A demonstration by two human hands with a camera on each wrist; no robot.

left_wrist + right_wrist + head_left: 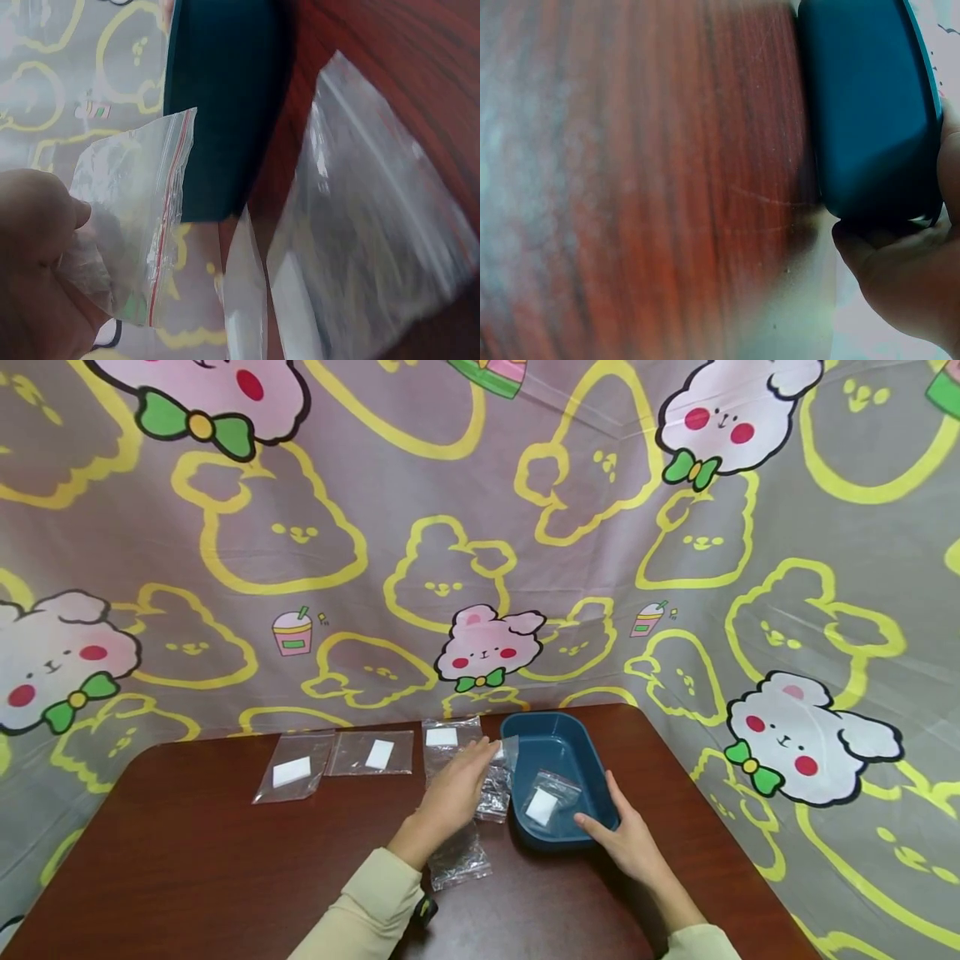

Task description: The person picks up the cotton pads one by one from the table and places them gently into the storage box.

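Note:
Between its thumb and fingers my left hand [450, 789] pinches a small clear zip bag [124, 217] with a red seal line. In the head view this bag is beside the left rim of a blue tray [573, 752]. My right hand [633, 843] grips the tray at its near right corner, thumb over the rim and fingers along the outer side. Inside the tray lies one zip bag [567, 788] with a white block [542, 807]. Several clear bags [459, 857] lie on the table under and around my left hand, partly hidden by it.
Two flat zip bags, one at the far left [311, 749] and another beside it [347, 752], each hold a white block. Another bag with a white block [441, 737] lies at the table's back. A patterned cloth [480, 560] hangs behind the brown table [187, 860].

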